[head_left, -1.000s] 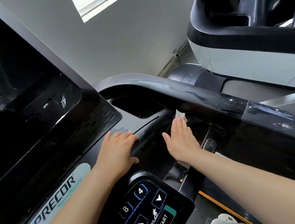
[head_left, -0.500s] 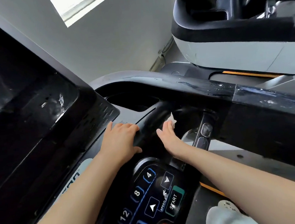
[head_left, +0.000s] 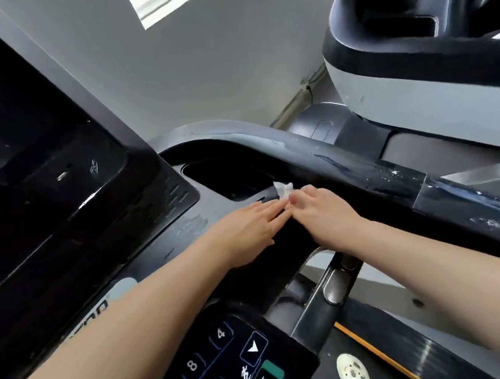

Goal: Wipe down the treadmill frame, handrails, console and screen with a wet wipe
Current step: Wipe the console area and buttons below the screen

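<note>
A small white wet wipe (head_left: pixel 283 188) lies on the black treadmill console (head_left: pixel 184 228), at the edge of a dark recess (head_left: pixel 225 179). My right hand (head_left: pixel 323 212) holds the wipe at its bent fingertips, so only a crumpled corner shows beyond them. With its fingers straight, my left hand (head_left: pixel 246 224) lies flat on the console, and its fingertips meet those of the right hand. The dark screen (head_left: pixel 16 122) rises at the left. A wet, streaked handrail (head_left: pixel 364 163) curves past behind both hands.
A keypad (head_left: pixel 225 363) with number, arrow and START buttons sits below my arms. A metal grip handle (head_left: pixel 335 288) slopes down beside it. A neighbouring grey and black machine (head_left: pixel 418 92) stands at the upper right before the white wall. My white shoe (head_left: pixel 351 368) shows at the bottom.
Both hands have moved up the console toward the recess and come together. The right hand went from lying flat on the wipe to bending its fingertips on it. The view tilted.
</note>
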Available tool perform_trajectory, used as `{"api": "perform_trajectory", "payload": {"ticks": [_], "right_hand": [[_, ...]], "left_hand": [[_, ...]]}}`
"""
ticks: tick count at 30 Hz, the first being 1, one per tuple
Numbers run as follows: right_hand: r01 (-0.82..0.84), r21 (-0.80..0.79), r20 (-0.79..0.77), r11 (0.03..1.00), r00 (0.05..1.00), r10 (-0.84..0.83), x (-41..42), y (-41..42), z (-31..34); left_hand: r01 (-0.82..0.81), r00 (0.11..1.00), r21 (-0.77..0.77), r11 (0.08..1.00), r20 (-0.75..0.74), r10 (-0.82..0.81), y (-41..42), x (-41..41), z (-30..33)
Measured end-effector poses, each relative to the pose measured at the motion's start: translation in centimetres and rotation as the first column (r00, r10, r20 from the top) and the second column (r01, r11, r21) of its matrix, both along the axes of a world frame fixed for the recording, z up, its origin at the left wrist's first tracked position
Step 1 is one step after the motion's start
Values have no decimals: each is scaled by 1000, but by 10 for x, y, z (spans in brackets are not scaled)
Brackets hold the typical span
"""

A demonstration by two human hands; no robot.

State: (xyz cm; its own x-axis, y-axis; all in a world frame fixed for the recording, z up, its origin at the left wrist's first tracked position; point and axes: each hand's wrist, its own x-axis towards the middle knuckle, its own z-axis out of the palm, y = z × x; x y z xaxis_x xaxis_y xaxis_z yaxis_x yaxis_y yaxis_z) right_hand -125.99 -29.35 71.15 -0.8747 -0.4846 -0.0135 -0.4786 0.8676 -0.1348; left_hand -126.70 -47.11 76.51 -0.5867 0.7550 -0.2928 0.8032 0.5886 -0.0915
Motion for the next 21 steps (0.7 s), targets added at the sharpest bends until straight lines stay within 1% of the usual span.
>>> {"api": "perform_trajectory", "payload": {"ticks": [1,2,5,6,7,8,10,11,14,15,19,21], "right_hand": [[-32,53,-64,998,997,35,-4,6,-8],[-58,115,-93,992,993,68,-4,11,-7],[-42,200,-80,979,995,59,4,20,-3],[-30,255,-131,966,989,65,5,26,-6],[-16,257,-156,966,986,58,8,29,-6],[-10,276,-122,961,991,46,11,32,-4],[-7,197,-107,980,994,29,16,37,-8],[-10,166,-124,986,992,31,19,41,-13],[35,113,-105,993,994,-23,36,49,-16],[61,98,-75,993,996,-54,42,51,-17],[153,74,-37,985,988,-151,60,57,-21],[189,53,-61,981,981,-186,64,55,-24]], "left_hand": [[-20,1000,-4,1000,10,20,4,-4,-4],[-40,999,-6,999,25,40,9,-7,-7],[-37,999,-35,999,34,38,22,-14,-17],[-28,999,-56,998,30,30,26,-15,-19],[-19,999,-86,996,27,21,30,-17,-22],[-16,999,-101,995,26,19,35,-18,-23],[6,1000,-133,991,7,-5,40,-21,-23],[31,999,-142,989,-27,-35,42,-23,-23],[129,974,-156,979,-166,-155,45,-29,-24],[148,965,-150,977,-193,-176,44,-31,-26],[206,954,-142,968,-192,-231,52,-28,-38],[212,949,-152,965,-204,-240,55,-25,-46]]}}
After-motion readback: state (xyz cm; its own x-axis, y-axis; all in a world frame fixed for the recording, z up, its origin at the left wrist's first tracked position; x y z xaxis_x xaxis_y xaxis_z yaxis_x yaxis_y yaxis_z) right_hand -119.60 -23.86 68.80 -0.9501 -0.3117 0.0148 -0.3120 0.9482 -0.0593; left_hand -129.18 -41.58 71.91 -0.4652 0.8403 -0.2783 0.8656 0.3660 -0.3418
